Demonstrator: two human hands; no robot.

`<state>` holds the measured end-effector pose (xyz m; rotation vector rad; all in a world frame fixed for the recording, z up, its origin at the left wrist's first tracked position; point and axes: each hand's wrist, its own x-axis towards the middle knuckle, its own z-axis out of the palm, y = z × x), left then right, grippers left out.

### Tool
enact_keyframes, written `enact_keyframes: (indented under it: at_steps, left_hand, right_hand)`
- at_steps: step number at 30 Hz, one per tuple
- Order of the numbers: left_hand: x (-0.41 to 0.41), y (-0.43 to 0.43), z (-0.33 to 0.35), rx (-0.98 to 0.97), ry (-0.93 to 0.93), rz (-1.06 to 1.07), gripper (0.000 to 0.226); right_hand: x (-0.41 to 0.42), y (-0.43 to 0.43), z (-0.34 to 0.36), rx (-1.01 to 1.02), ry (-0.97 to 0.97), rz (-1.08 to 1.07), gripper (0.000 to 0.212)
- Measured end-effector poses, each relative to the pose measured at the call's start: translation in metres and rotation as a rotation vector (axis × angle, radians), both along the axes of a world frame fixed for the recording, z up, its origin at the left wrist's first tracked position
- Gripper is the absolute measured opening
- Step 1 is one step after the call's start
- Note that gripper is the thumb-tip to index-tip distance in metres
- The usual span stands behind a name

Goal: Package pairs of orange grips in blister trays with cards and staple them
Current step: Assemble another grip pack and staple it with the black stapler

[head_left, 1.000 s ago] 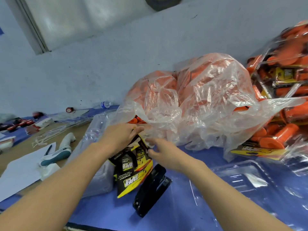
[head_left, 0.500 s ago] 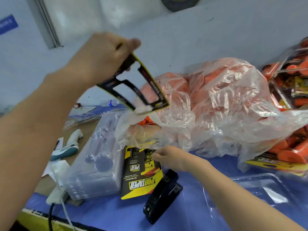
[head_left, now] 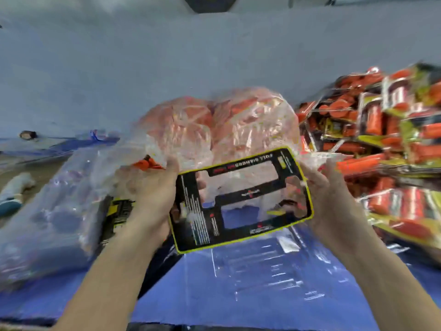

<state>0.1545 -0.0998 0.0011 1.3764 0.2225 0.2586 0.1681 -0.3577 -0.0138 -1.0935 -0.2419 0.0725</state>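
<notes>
Stack of clear blister trays (head_left: 55, 206): left edge of blue table surface (head_left: 167, 295).
Left hand (head_left: 152, 194): fingers curled round left edge of card (head_left: 241, 199).
Card: black, yellow border, two window cutouts; held tilted above middle of surface, between both hands.
Bag of orange grips (head_left: 214, 125): far edge, behind card.
Right hand (head_left: 334, 199): clamped on card's right edge.
Finished packs (head_left: 393, 139): piled at far right corner.

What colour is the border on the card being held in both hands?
Yellow-green, running round a black card with cut-out windows; the head view shows it.
</notes>
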Motion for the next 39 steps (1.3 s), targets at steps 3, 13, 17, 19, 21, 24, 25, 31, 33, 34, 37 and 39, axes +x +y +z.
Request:
enact_keyframes:
  at_steps: [3, 13, 17, 19, 21, 24, 25, 31, 33, 34, 37, 39]
  left_hand:
    - [-0.001, -0.016, -0.034, 0.022, 0.103, -0.114, 0.061]
    - [-0.018, -0.017, -0.088, 0.820, 0.061, -0.081, 0.016]
    - [-0.020, -0.010, -0.094, 0.986, 0.098, -0.054, 0.014]
    - [-0.022, -0.010, -0.097, 1.019, 0.090, -0.033, 0.015]
    - [-0.024, -0.011, -0.100, 1.013, 0.073, -0.012, 0.016]
    - [-0.024, -0.016, -0.102, 0.981, 0.073, 0.017, 0.014]
    - [-0.024, -0.017, -0.103, 0.995, 0.070, 0.032, 0.014]
    - [-0.040, -0.026, -0.101, 1.382, -0.117, 0.220, 0.041]
    - [-0.047, -0.028, -0.103, 1.490, -0.243, 0.269, 0.031]
    - [-0.050, -0.029, -0.107, 1.520, -0.282, 0.268, 0.031]
    - [-0.059, -0.034, -0.122, 1.571, -0.253, 0.132, 0.045]
    - [-0.061, -0.034, -0.128, 1.615, -0.224, 0.056, 0.051]
  right_hand:
    - [-0.006, -0.015, -0.023, -0.349, -0.105, -0.265, 0.031]
    - [-0.003, -0.043, -0.057, -0.734, -0.202, -0.540, 0.013]
    - [-0.002, -0.040, -0.065, -1.047, -0.387, -0.627, 0.018]
    - [-0.002, -0.036, -0.070, -1.193, -0.509, -0.616, 0.019]
    - [-0.003, -0.034, -0.076, -1.280, -0.577, -0.565, 0.018]
    - [-0.003, -0.033, -0.086, -1.428, -0.629, -0.514, 0.016]
    - [-0.002, -0.034, -0.088, -1.466, -0.651, -0.510, 0.016]
    - [-0.002, -0.036, -0.100, -1.623, -0.759, -0.603, 0.017]
    - [-0.002, -0.034, -0.102, -1.640, -0.767, -0.625, 0.017]
    - [-0.001, -0.033, -0.102, -1.650, -0.768, -0.632, 0.017]
    - [-0.003, -0.029, -0.103, -1.665, -0.775, -0.643, 0.015]
    - [-0.003, -0.029, -0.101, -1.648, -0.764, -0.640, 0.015]
